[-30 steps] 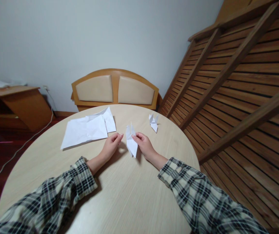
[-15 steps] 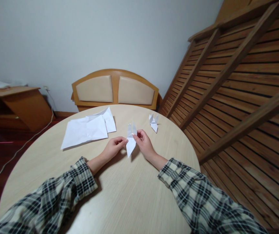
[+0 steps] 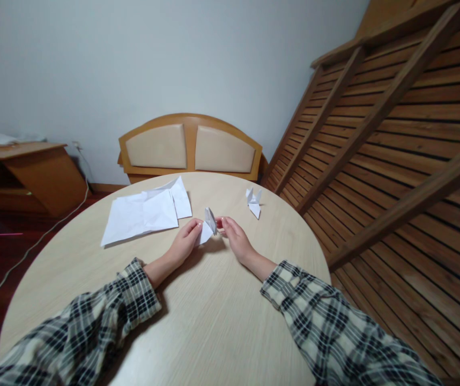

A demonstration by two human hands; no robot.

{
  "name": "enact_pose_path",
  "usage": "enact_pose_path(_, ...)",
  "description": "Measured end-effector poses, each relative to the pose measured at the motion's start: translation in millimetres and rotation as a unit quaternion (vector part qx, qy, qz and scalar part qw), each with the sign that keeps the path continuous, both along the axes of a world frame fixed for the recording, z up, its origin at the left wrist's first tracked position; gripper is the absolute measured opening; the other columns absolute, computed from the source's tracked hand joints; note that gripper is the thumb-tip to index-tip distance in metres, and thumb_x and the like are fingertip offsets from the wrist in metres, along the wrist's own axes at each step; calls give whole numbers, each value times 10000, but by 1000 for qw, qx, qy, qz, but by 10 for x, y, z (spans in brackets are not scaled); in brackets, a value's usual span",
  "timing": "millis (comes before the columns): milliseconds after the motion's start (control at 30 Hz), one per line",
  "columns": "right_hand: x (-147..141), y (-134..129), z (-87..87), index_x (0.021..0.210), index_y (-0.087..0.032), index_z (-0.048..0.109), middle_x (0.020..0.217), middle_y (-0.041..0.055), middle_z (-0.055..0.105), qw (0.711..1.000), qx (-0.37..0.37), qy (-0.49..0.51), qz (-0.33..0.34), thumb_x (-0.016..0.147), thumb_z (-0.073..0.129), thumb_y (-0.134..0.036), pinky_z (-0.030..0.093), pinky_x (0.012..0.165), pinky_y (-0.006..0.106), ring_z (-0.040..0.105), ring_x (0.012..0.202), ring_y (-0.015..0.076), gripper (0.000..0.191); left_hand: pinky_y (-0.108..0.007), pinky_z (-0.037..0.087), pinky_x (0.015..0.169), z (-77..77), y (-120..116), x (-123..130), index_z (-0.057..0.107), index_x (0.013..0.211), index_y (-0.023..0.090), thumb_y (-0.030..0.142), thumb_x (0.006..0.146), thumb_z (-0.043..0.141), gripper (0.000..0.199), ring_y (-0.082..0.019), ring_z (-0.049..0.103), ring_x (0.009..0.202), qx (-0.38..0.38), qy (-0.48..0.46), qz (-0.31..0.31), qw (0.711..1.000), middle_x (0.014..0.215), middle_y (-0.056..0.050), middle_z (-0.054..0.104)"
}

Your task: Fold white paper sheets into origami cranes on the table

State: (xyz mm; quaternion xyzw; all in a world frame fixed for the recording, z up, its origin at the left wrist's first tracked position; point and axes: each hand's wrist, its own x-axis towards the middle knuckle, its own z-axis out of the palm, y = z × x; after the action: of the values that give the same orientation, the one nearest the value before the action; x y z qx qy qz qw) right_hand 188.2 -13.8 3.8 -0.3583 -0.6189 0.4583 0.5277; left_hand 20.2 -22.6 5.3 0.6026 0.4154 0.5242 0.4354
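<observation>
A small white origami crane [image 3: 208, 222] is held just above the table, turned sideways with its folded wings upright. My left hand [image 3: 185, 238] is closed, thumb and fingers pinching the crane's pointed white flap. At the crane's other end, my right hand [image 3: 236, 238] has its fingers curled in, with the fingertips at the paper's right edge; the exact contact is partly hidden. Beyond my right hand, a second origami crane [image 3: 254, 205] stands on the round table [image 3: 214, 321].
Creased white paper sheets [image 3: 139, 217] lie overlapping at the table's left. A padded headboard [image 3: 190, 147] stands behind the table. Slatted wooden panels [image 3: 375, 150] lean along the right side. A wooden desk [image 3: 32, 174] and a white cable [image 3: 41, 241] are at the left.
The crane has been turned from pointing toward me to lying sideways, its flap now in my left hand. My right fingers have shifted from its middle to its right edge.
</observation>
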Motion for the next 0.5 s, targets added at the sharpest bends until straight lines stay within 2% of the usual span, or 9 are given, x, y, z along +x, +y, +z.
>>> enact_pose_path(100,-4,52,-70,1002,-206,630,1050,75,628,1000,22,-16,1,891,456,-566,425,920,344,562,1000,190,415,-253,342,553,-12,9,-11,562,824,176,414,856,494,249,-135,419,603,11,15,-8,1000,669,23,475)
enact_pose_path(200,-5,82,-105,957,-206,623,1005,68,623,999,33,-38,-2,892,450,-560,420,906,335,555,974,186,399,-257,349,558,-32,17,-25,546,818,179,417,866,484,251,-134,419,598,22,37,-22,999,666,29,466)
enact_pose_path(367,0,61,-59,821,-204,532,799,12,540,998,24,-62,8,881,451,-551,416,752,290,515,787,160,361,-270,381,608,-66,41,-47,534,813,179,412,899,449,262,-143,448,639,60,78,-35,995,691,21,482)
enact_pose_path(500,6,33,-20,782,-209,480,726,-10,479,997,22,-78,1,865,464,-555,391,664,274,464,713,152,355,-290,409,655,-88,71,-55,522,801,181,393,905,428,254,-155,468,676,85,105,-25,991,713,9,499)
